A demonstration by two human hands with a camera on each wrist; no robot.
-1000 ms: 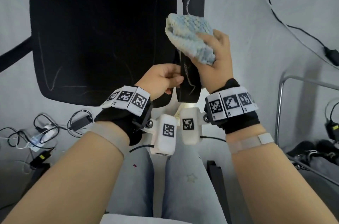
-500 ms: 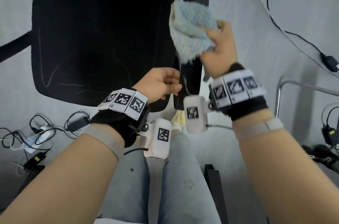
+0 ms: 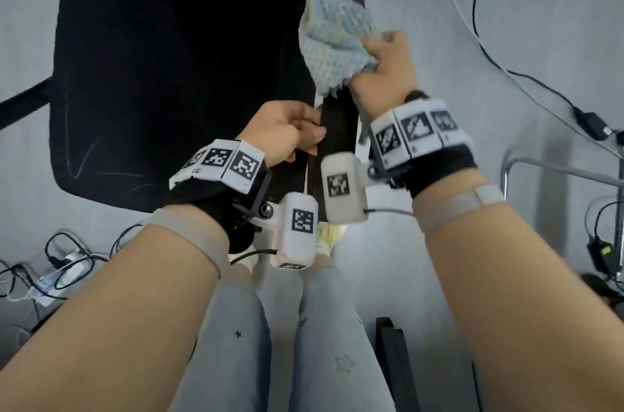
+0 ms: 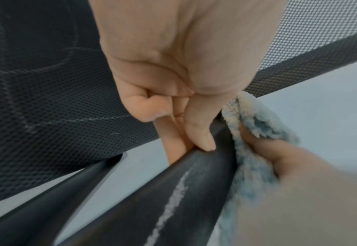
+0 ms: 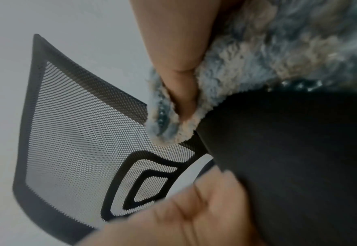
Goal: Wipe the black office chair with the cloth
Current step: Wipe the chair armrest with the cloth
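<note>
The black office chair (image 3: 169,74) fills the upper left of the head view, its mesh seat (image 4: 47,108) dark and wide. My left hand (image 3: 287,134) grips the near end of the black armrest (image 3: 337,128), thumb on top (image 4: 200,138). My right hand (image 3: 385,74) holds a bunched pale blue fluffy cloth (image 3: 334,43) wrapped over the armrest farther along. In the right wrist view the cloth (image 5: 278,50) presses on the armrest pad (image 5: 289,158), with the mesh backrest (image 5: 78,141) behind. A pale streak (image 4: 173,196) runs along the armrest.
Cables and a power strip (image 3: 57,273) lie on the grey floor at lower left. More cables and an adapter (image 3: 591,124) run along the right, beside a metal frame (image 3: 557,172). My legs in light jeans (image 3: 287,344) stand close to the chair.
My right hand has slid the cloth up along the armrest, away from me. The left hand has kept its grip on the armrest's near end.
</note>
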